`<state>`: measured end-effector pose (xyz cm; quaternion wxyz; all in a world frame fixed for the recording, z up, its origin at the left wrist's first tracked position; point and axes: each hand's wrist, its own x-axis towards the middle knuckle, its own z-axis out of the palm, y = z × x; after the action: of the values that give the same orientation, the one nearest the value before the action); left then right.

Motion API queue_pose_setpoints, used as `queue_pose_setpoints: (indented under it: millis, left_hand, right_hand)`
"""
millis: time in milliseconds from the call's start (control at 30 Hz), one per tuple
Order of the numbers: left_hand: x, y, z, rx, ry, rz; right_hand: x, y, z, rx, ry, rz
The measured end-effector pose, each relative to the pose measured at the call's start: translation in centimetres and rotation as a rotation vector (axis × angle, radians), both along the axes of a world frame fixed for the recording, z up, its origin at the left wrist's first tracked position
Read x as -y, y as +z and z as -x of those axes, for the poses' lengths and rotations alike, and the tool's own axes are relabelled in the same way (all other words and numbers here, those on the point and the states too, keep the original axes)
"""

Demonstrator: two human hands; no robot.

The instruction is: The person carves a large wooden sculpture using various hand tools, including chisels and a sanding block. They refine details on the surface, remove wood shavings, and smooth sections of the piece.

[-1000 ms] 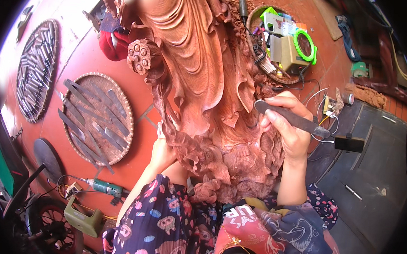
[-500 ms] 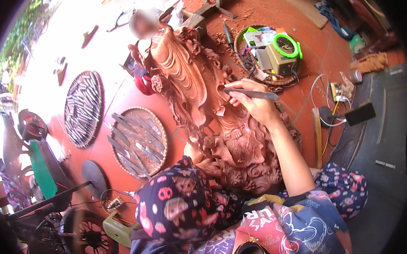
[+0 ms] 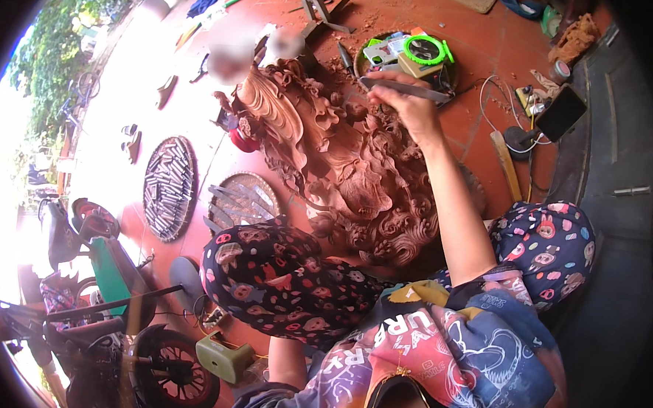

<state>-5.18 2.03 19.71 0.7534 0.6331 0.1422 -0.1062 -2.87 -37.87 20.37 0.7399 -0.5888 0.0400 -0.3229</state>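
My right hand [image 3: 413, 109] is closed around a long, flat, dark metal tool [image 3: 410, 89], raised above the right side of a carved reddish-brown wooden sculpture [image 3: 357, 180]. The tool's far end points right, apart from the wood. The sculpture lies tilted in front of me, with draped folds [image 3: 268, 120] at its upper part and curling relief near my knees. My left forearm [image 3: 289, 361] passes behind my patterned left knee. A patch of skin, seemingly my left hand [image 3: 315, 201], shows against the sculpture's left side; its fingers are hidden.
Left of the sculpture are a round tray [image 3: 274, 195] of flat metal tools and a basket [image 3: 193, 160] of slim tools. Beyond it, another tray holds a beige box [image 3: 422, 67] with a green ring. A motorbike [image 3: 174, 370] stands lower left; cables and a phone [image 3: 561, 113] lie right.
My right hand has lifted off the sculpture's surface with the flat metal tool. The whole view has shifted, and my left forearm now shows below my knee.
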Motion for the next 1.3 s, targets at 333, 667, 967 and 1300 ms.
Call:
queue_pose_setpoints:
  millis: [333,667,967,1300]
  left_hand:
    - [-6.3,11.1,0.7,0.587,0.386,-0.354]
    - [-0.4,12.5,1.7,0.756,0.097,-1.26]
    - [-0.9,12.3,2.1,0.781,0.098,-1.215]
    - [-0.8,12.5,3.2,0.832,0.075,-1.187]
  right_hand:
    - [1.9,0.4,1.0,0.034,-0.029,-0.26]
    - [2.5,-1.2,0.7,-0.069,-0.15,-0.292]
    - [1.3,-1.8,-0.5,-0.124,-0.134,-0.381]
    - [-0.5,-2.6,-2.9,-0.15,-0.072,-0.437]
